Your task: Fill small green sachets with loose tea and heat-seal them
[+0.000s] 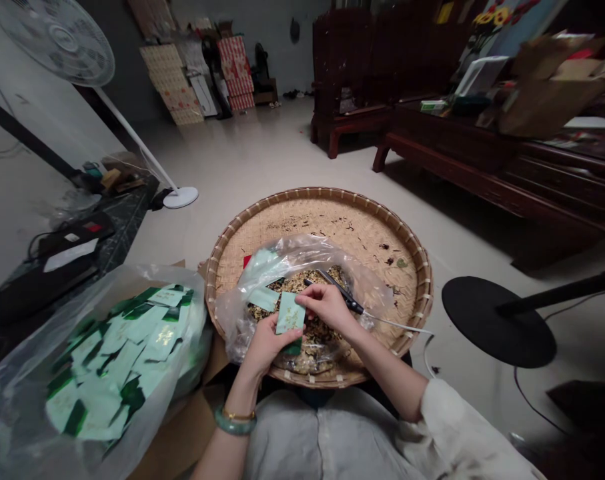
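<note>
My left hand [265, 347] grips the lower edge of a mint-green packet with gold print [290, 315], and my right hand [327, 308] pinches its upper corner. A corded tool with a black handle [343, 293] rests across my right hand, its white cable [397, 324] running off to the right. Below my hands, a clear plastic bag [302, 253] holds loose dried tea [295, 283] and a few green packets. It lies on a round woven bamboo tray [327, 195]. Nearer my left hand, a second plastic bag [167, 283] is full of similar packets [117, 353].
A cardboard box [175, 437] sits under the packet bag. To the right stands a round black stand base [497, 321]. A dark stone-topped table [117, 213] runs along the left, and dark wooden furniture [447, 133] stands at the back right. A fan [57, 40] stands at the upper left.
</note>
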### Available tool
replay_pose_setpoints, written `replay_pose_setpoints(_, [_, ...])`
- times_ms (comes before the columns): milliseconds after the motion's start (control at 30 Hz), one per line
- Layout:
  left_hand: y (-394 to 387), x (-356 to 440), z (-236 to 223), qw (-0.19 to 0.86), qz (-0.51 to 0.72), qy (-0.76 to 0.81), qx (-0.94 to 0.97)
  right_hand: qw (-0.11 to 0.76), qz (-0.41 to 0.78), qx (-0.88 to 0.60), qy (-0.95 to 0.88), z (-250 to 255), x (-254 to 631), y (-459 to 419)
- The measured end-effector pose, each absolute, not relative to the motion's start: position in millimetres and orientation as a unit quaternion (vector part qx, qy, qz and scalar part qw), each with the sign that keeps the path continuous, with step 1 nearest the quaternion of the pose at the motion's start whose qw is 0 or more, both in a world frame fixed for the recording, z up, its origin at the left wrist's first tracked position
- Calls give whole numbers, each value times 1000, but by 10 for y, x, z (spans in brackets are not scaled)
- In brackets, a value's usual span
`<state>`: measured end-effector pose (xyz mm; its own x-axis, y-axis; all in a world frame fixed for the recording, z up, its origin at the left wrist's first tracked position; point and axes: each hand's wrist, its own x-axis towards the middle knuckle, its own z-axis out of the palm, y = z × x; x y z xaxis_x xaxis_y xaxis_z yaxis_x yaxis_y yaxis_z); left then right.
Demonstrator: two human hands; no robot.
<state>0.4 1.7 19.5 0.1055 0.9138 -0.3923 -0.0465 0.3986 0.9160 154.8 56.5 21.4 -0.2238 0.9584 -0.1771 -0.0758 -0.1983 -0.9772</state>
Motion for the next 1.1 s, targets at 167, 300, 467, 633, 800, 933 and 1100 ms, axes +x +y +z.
replay_pose_setpoints(167, [14,-39,223,599,358,554,455,416,616,-461,-484,194,1567,567])
replay_pose_setpoints(300, [18,-51,217,602,383,546,439,410,619,-459,-489,186,1563,552])
replay_pose_setpoints(467, [44,-26,187,623,453,535,347,394,625,-451,-500,169,1539,532])
replay_pose_setpoints(633, [49,8,167,619,457,543,335,366,615,-461,-525,119,1548,531])
replay_pose_setpoints(800, [35,51,160,670,438,519,299,365,547,-455,-600,96,1678,553])
replay_pose_setpoints(933, [41,73,185,679,474,506,242,310,248,-548,-736,85,1935,611])
replay_pose_setpoints(1100, [38,97,219,700,491,478,200,69,135,-619,-771,74,2090,686])
